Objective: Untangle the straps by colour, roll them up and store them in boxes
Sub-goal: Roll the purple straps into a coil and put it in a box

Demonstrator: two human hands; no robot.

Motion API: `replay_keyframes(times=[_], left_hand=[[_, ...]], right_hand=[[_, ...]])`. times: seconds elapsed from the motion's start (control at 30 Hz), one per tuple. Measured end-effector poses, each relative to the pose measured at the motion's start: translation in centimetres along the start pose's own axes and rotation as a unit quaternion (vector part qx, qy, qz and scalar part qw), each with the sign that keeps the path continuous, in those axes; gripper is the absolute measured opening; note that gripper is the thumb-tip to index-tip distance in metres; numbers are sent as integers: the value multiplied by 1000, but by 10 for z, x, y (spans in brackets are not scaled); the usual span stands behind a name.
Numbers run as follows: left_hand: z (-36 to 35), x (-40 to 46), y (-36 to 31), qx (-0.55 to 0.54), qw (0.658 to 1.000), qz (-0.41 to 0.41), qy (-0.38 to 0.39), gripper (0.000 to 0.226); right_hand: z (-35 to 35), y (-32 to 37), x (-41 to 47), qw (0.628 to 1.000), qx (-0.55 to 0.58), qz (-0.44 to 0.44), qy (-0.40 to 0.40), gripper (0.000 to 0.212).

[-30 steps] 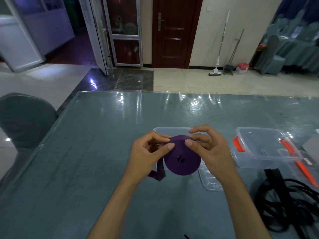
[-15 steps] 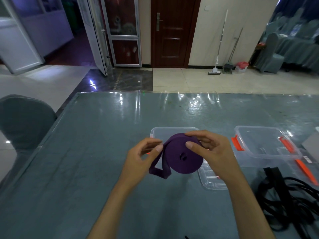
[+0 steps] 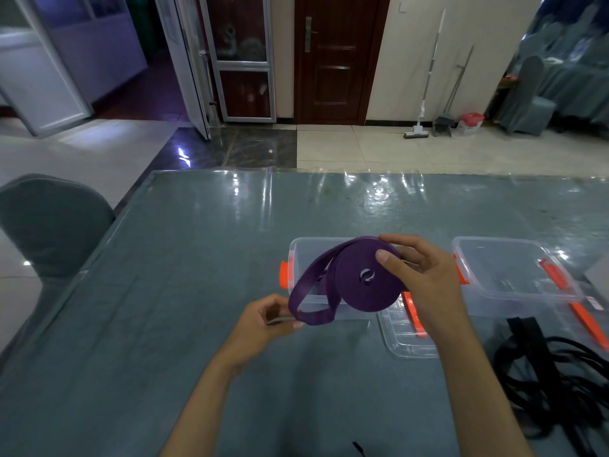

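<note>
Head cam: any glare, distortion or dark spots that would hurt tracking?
Head view: bright glare streaks on the glossy table at its far edge; wide-angle bending of door frames and table edge; dim bluish light; black straps merge into a dark mass at right; purple roll and both hands stay sharp.

Two bare hands and two bare forearms over the table.

The left hand and right hand are uncovered, and so are the left forearm and right forearm along all their visible length, from the wrists down to the table's near side, where the picture cuts them off. Both forearms are slender and smooth, narrowest at the wrist and broader toward the table's near side. The right thumb's nail, facing away from the table's far edge, is short and rounded. The knuckles of the left hand show as a soft ridge; its nails cannot be made out.
</note>
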State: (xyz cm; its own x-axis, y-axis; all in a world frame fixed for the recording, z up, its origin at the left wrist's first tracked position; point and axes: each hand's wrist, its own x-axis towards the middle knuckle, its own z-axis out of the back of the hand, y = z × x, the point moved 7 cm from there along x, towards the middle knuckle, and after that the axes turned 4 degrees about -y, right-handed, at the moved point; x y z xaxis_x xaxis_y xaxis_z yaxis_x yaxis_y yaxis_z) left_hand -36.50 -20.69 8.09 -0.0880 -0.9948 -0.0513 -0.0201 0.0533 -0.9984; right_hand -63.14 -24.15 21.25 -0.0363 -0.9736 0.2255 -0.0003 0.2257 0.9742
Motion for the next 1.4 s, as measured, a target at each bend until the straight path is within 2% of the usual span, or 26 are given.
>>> replay_keyframes(times=[0.17,0.23,0.3,0.37,0.43,0.53,0.6,0.7,0.77,0.83,0.93,1.03,1.13,1.23,1.4], left_hand=[[16,7,8,-45,993,10,-110,23],[25,9,12,-31,983,25,-177,27],[30,11,15,1,979,37,-201,28],[26,14,18,37,985,55,-159,24],[19,13,22,115,986,82,-84,22],[13,7,21,209,972,104,4,56],[11,5,1,230,972,54,17,81],[1,2,-51,189,979,-75,26,90],[-11,0,-80,157,980,-119,42,87],[-25,1,-100,144,980,-127,55,82],[-36,5,-115,142,980,-131,44,59],[-31,7,-119,121,985,-126,12,49],[-31,5,-119,108,984,-140,23,49],[-33,0,-123,101,980,-169,21,49],[-34,-3,-128,55,977,-207,1,31]], right_hand=[[3,-2,1,999,-27,16,7,28],[3,-2,0,999,-25,17,10,27],[-1,0,0,999,-30,23,24,26],[-7,2,-1,998,-42,36,43,25],[-11,5,-2,996,-53,45,55,25],[-17,6,-4,994,-60,47,82,27],[-20,5,-5,992,-70,42,100,28],[-25,4,-8,988,-85,37,126,28],[-29,2,-10,985,-94,33,141,30],[-33,1,-12,984,-90,20,152,36],[-36,0,-14,984,-73,-3,161,41],[-37,3,-14,983,-76,4,166,34],[-37,7,-15,984,-57,-6,171,25],[-37,8,-15,983,-35,-21,177,32],[-39,14,-13,978,-61,18,199,21]])
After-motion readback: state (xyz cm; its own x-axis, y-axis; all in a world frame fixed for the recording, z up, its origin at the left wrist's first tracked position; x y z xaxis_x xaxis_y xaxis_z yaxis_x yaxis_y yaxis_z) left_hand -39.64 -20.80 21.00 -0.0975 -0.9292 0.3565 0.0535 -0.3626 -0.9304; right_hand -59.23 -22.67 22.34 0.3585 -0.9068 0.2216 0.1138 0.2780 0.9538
